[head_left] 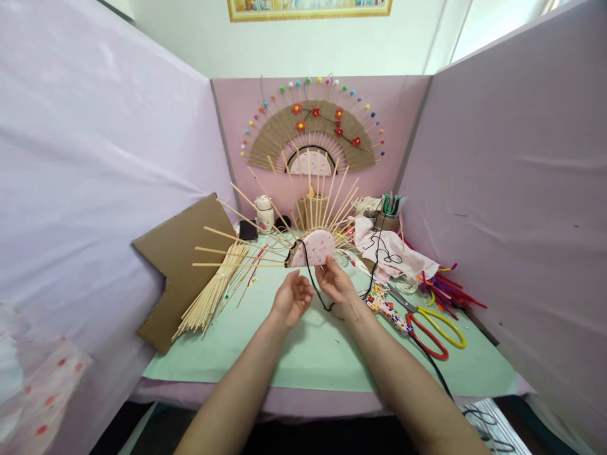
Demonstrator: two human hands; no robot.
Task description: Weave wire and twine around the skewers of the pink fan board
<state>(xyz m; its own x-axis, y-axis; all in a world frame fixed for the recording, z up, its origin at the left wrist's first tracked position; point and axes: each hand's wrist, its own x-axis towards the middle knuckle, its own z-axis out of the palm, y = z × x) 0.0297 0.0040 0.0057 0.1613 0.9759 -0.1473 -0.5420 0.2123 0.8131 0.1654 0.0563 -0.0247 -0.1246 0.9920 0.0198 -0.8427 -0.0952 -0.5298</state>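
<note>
Between thumb and fingers my right hand [336, 283] grips the lower edge of a fan frame [317, 248], a half-disc in pink dotted cloth with wooden sticks fanning out from it. From the disc's left side a black cord [308, 268] hangs in a loop between my hands. My left hand [293, 297] is just left of that loop, palm inward, fingers loosely curled, with nothing visible in it. Brown cardboard shows at the disc's left edge, where the cord begins. The back of the frame is hidden.
A bundle of sticks [213, 291] and brown cardboard [184, 253] lie left. To the right are a patterned glue gun [387, 309], scissors [427, 322], pink cloth [396, 246] and pipe cleaners [448, 292]. A finished fan [310, 120] hangs behind, above a white jar [264, 215].
</note>
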